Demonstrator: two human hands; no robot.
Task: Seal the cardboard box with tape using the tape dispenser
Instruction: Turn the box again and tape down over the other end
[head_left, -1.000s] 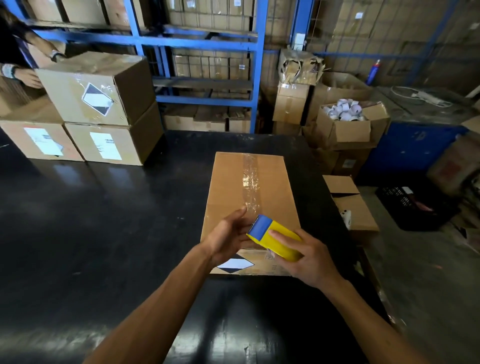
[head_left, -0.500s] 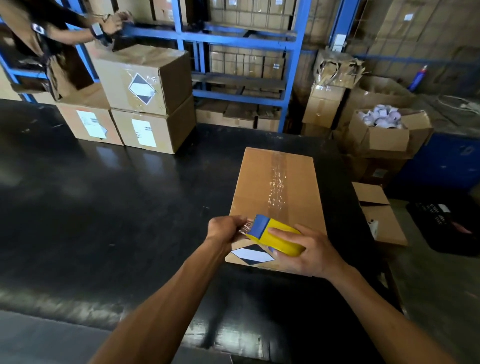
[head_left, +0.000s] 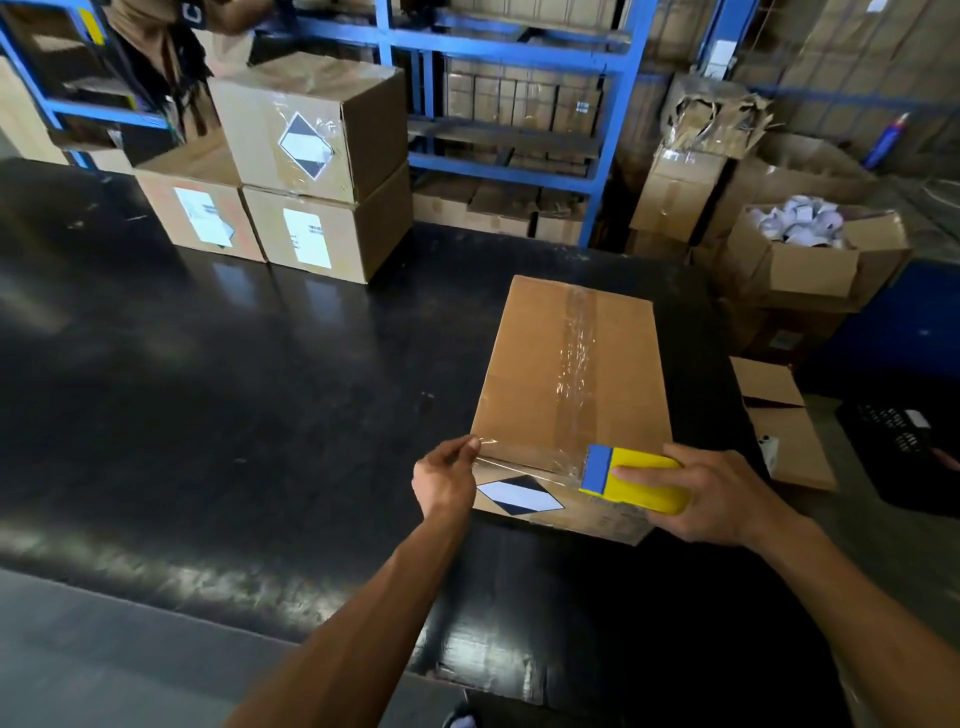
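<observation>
A closed cardboard box (head_left: 535, 374) lies on the black table (head_left: 218, 395), with clear tape running along its top seam. My right hand (head_left: 722, 499) grips the yellow and blue tape dispenser (head_left: 636, 478) at the box's near right corner. My left hand (head_left: 449, 478) pinches the free end of a clear tape strip (head_left: 530, 457) at the near left corner. The strip stretches between both hands across the box's near edge, above a black-and-white diamond label (head_left: 519, 496).
Three stacked cardboard boxes (head_left: 311, 171) stand at the table's far left, with a person (head_left: 161, 47) behind them. Blue shelving (head_left: 509, 52) lines the back. Open boxes (head_left: 810, 260) and a black crate (head_left: 904, 457) sit on the floor to the right.
My hands have moved apart: the right hand drew the dispenser to the right while the left held the tape end, pulling out a strip along the box's near edge. The view shifted left.
</observation>
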